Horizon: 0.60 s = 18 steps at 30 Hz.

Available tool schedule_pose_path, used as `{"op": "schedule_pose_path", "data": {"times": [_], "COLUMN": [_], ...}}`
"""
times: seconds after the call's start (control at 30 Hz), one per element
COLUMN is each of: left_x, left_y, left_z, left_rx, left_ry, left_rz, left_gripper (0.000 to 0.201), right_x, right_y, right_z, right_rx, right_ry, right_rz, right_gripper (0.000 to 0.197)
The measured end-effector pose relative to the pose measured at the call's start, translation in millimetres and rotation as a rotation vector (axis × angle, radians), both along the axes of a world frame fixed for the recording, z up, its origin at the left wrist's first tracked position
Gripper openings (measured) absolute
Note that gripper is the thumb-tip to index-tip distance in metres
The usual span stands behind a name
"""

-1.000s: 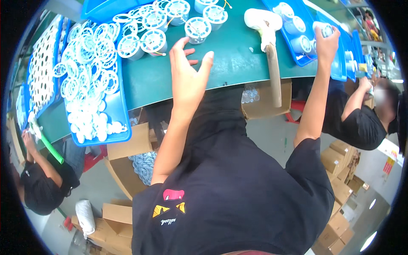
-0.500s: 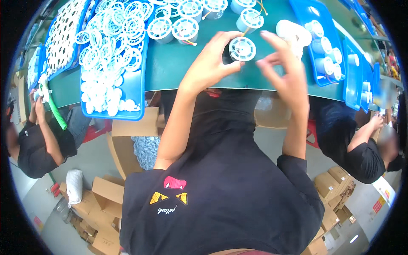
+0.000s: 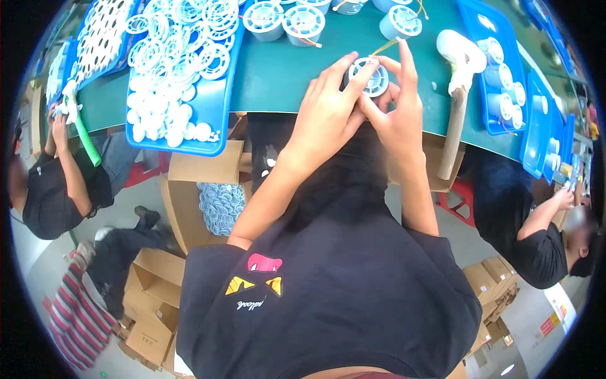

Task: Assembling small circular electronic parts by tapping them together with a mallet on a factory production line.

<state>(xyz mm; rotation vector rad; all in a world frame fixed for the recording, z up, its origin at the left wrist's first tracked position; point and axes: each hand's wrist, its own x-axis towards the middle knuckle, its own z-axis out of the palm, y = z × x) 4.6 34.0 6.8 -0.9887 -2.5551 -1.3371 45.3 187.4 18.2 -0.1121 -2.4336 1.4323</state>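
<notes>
A small white cylindrical housing [image 3: 377, 81] with a slotted round top is held over the near edge of the table. My left hand [image 3: 328, 107] is closed around its left side, thumb and fingers reaching onto the top. On the other side my right hand [image 3: 404, 110] grips it too, the index finger raised beside thin yellowish wires [image 3: 385, 47] that come off its far side. The lower part of the housing is hidden by my fingers. Similar housings [image 3: 303, 25] with slotted tops and wires stand further back on the green table [image 3: 278, 82].
At left, a blue tray [image 3: 213, 117] holds many white rings and small round caps. A white-headed mallet [image 3: 459, 54] with a wooden handle lies at right, overhanging the edge. Beyond it, another blue tray [image 3: 478, 18] holds white cylinders. Co-workers sit on both sides; a striped-shirted person [image 3: 79, 309] is at lower left.
My right hand has come left onto the housing and closed on it, having been apart with spread fingers. The mallet's handle is now uncovered. A striped-shirted person has appeared at lower left.
</notes>
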Motion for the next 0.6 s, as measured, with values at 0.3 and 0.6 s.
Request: {"op": "schedule_pose_path", "data": {"times": [0.3, 0.6], "left_x": [12.2, 6.9], "left_y": [18.7, 12.7], "left_z": [-22.8, -20.1], "left_rx": [0.201, 0.243], "left_ry": [0.104, -0.035], "left_rz": [0.142, 0.171], "left_gripper": [0.069, 0.078], "right_x": [8.0, 5.5], "right_y": [-19.2, -41.2], "right_z": [-4.2, 65.5], "right_rx": [-0.096, 0.284], "right_ry": [0.0, 0.179], "right_rz": [-0.121, -0.034], "right_gripper": [0.094, 0.057]}}
